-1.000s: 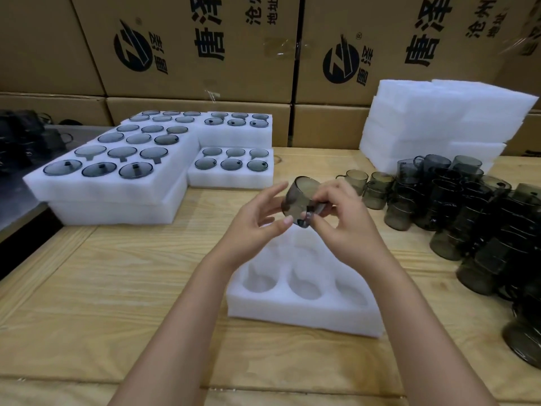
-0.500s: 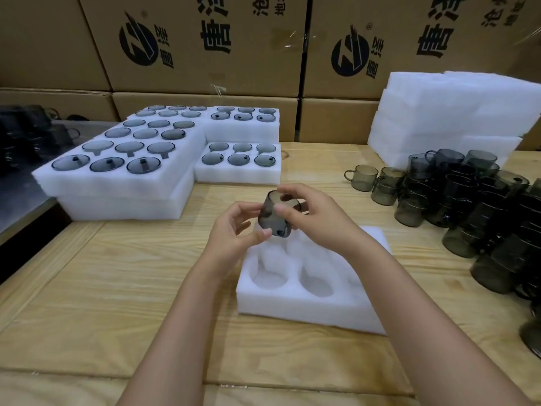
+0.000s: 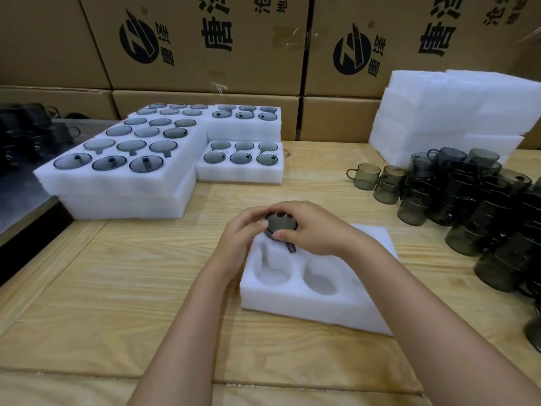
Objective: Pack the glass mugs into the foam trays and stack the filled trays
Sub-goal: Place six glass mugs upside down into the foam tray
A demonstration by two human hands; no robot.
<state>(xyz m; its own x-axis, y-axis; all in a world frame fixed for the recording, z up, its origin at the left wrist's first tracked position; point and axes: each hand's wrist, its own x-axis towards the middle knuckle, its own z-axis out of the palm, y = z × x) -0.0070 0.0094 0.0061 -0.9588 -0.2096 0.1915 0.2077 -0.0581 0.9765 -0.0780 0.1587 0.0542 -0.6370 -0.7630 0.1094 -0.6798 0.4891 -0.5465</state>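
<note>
Forearms reach up from the bottom edge over a wooden table (image 3: 117,273). White foam tray (image 3: 307,306) sits directly in front, lying flat on the table. Its two near pockets (image 3: 272,273) have nothing in them. Both hands meet over the tray's far-left pocket, on one smoky glass mug (image 3: 279,222). Left hand (image 3: 240,238) has its fingers curled against the mug's left side. Right hand (image 3: 310,230) is wrapped over the top and right side, with the thumb on the near edge. Mug handle (image 3: 291,247) pokes out below the right thumb, toward the camera. Cannot tell whether the mug is seated in the pocket or just above it. Further back on the left, a two-high stack of filled trays (image 3: 123,183) shows round glass tops in rows. A smaller filled tray (image 3: 240,174) sits just beside its right edge, and another filled tray (image 3: 246,128) sits behind that. On the right is a cluster of loose mugs (image 3: 468,200), some nested in columns lying on their sides. Behind them is a pile of white foam blocks (image 3: 453,112). Printed cardboard boxes (image 3: 205,54) are stacked along the back.
</note>
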